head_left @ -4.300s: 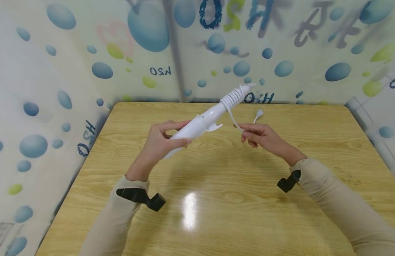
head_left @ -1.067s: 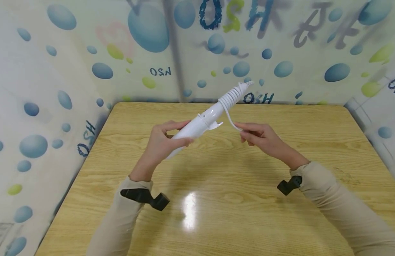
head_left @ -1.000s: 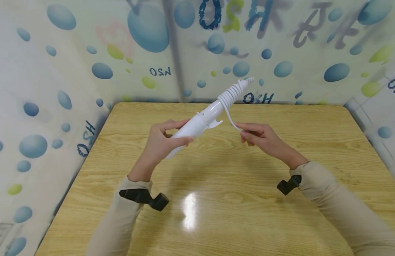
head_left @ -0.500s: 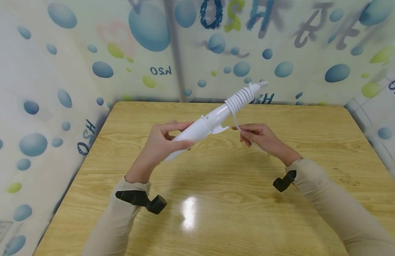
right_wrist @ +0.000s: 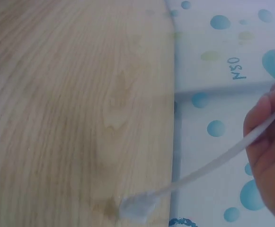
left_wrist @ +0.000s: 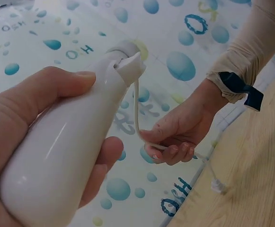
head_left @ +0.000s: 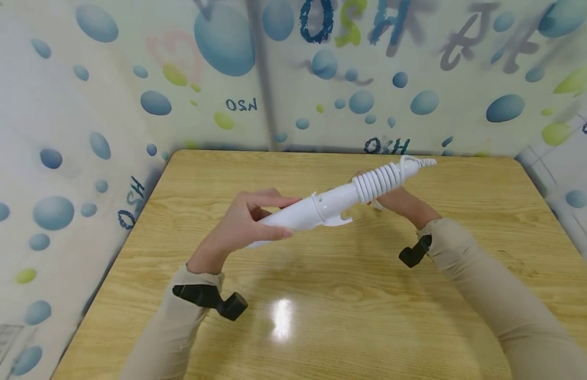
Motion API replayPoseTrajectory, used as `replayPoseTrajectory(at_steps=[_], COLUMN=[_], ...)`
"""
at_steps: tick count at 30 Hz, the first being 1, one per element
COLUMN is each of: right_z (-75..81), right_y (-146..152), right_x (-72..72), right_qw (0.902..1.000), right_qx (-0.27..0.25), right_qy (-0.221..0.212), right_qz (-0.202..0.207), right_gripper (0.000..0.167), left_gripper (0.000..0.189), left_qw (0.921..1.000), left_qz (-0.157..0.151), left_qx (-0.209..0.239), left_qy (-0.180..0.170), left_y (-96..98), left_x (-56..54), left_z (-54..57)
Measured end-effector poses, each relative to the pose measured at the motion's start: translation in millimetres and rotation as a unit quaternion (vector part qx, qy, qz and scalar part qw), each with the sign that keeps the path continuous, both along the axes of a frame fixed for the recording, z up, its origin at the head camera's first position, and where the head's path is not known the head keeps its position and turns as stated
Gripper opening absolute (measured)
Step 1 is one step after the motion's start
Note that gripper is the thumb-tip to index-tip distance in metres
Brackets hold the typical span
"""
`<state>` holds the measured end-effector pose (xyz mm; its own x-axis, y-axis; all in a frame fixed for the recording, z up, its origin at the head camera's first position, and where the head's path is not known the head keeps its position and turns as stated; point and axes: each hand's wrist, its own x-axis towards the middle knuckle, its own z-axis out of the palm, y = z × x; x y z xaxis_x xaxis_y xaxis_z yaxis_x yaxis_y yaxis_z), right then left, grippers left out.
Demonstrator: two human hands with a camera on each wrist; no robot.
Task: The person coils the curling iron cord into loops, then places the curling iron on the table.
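My left hand [head_left: 236,224] grips a white tube-shaped electric appliance [head_left: 298,214] by its thick end, thumb and fingers on either side. The appliance slants above the table, its narrow end up to the right. A small hooked part [head_left: 338,219] juts from its side. White cord [head_left: 378,182] is coiled several times round the narrow end. My right hand [head_left: 400,201] is partly hidden behind the coils in the head view. In the left wrist view, the right hand [left_wrist: 182,130] holds the cord between thumb and curled fingers. The white plug [right_wrist: 139,206] dangles from the cord's free end.
A light wooden table [head_left: 322,316] lies beneath both hands. Walls printed with blue and green drops [head_left: 224,39] stand close behind it and along its left and right sides. Each sleeve carries a black wrist camera [head_left: 233,306].
The appliance's narrow end has swung right and down, lying flatter than before. The right hand has moved from beside the appliance to behind its coiled end, carrying the cord round.
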<state>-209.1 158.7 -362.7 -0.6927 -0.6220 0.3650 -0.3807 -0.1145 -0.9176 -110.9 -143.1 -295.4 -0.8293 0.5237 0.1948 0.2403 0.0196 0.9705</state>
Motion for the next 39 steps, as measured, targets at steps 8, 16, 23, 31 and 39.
replayPoseTrajectory(at_steps=[8,16,23,31,39], right_z=[16.5,25.6,46.9,38.6,40.9], right_y=[0.9,4.0,4.6,16.3,15.4], right_x=[-8.7,-4.6,10.6,6.0,14.0], right_qw=[0.9950,0.9897,0.9885,0.9827,0.9740], right_qx=[0.099,0.130,0.141,0.176,0.210], right_qy=[0.014,0.027,0.033,0.039,0.059], right_qz=[-0.012,-0.054,-0.042,-0.040,-0.063], right_gripper=[0.018,0.008,0.005,0.005,0.008], left_gripper=[0.050,0.046,0.047,0.044,0.043], left_qw=[0.9969,0.9908,0.9815,0.9698,0.9660], left_qz=[-0.062,-0.110,-0.137,-0.143,-0.079], left_qx=[-0.047,-0.076,-0.132,-0.198,-0.246], left_qy=[0.012,0.023,0.016,-0.001,-0.013], left_y=[0.4,-4.0,-4.2,-4.0,-2.3], left_x=[2.8,-1.3,-7.4,-15.2,-28.2], left_z=[-2.8,-13.3,-19.8,-27.3,-44.8])
